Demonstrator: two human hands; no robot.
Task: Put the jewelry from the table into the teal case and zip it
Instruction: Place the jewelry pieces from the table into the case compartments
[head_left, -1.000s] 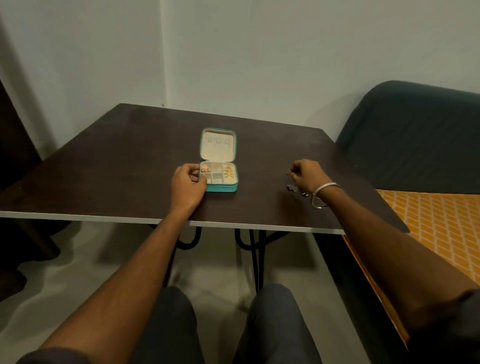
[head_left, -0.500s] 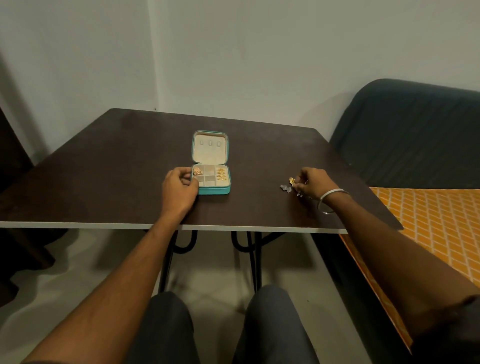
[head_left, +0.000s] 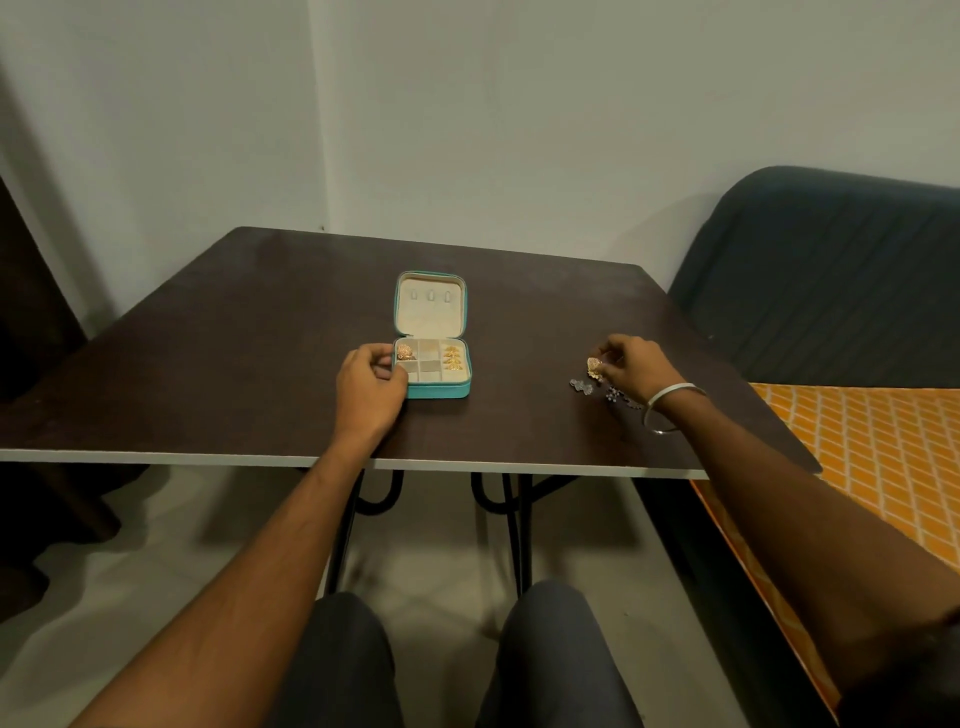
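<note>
The teal case (head_left: 439, 391) lies open on the dark table (head_left: 208, 374), its cream lid tilted back. Gold pieces sit in its left compartment (head_left: 405, 353) and its right compartment (head_left: 453, 358). My left hand (head_left: 368, 387) grips the case's left side, fingers curled at its edge. To the right, my right hand (head_left: 631, 370) pinches a gold earring (head_left: 594, 365) just above the table. A silver piece (head_left: 582, 385) and a dark piece (head_left: 618, 396) lie on the table beside that hand.
A dark green sofa back (head_left: 831, 280) stands at the right, with an orange patterned cushion (head_left: 883, 457) below it. The table's white front edge (head_left: 156, 458) runs across the view. My knees (head_left: 447, 660) are under the table. A bangle (head_left: 670, 402) rings my right wrist.
My right hand has picked a gold earring up from the small pile and lifted it a little. My left hand stays on the case.
</note>
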